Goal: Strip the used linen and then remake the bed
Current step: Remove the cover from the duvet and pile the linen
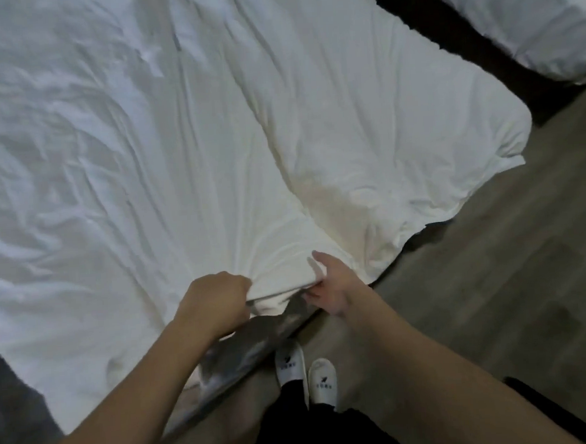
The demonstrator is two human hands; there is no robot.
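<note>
A wrinkled white duvet (183,132) covers the bed and hangs over its near edge and its right corner. My left hand (214,302) grips a bunched fold of the duvet at the near edge, fingers curled into the fabric. Just to its right, my right hand (329,284) holds the same edge, thumb on top and fingers tucked under the cloth. Below the lifted edge a strip of the grey mattress side (245,355) shows.
A second bed with white linen (519,12) stands at the upper right, across a dark gap (451,30). Wood-look floor (493,261) runs along the right. My feet in white slippers (306,372) stand against the bed. Dark fabric (7,393) lies at the left edge.
</note>
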